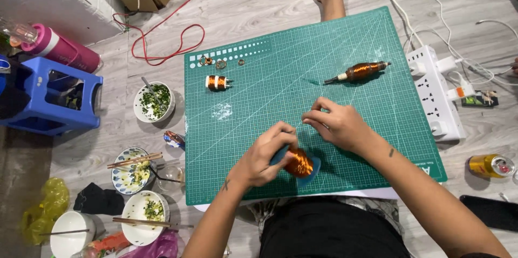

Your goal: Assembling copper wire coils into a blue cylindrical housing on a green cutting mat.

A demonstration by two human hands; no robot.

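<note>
Spool of copper wire (300, 162), on blue flanges, near the front edge of the green cutting mat (324, 53). Left hand (265, 154) clamps one flange to steady it; right hand (339, 124), fingertips pinched together, seemingly draws fine wire off. Toward the far edge: wound tool (359, 71), small coil (218, 82). Power strip (435, 90) beside the right edge.

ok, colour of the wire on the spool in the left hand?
Shiny copper-orange wire on a blue spool, held by the left hand; seen in the head view.
</note>
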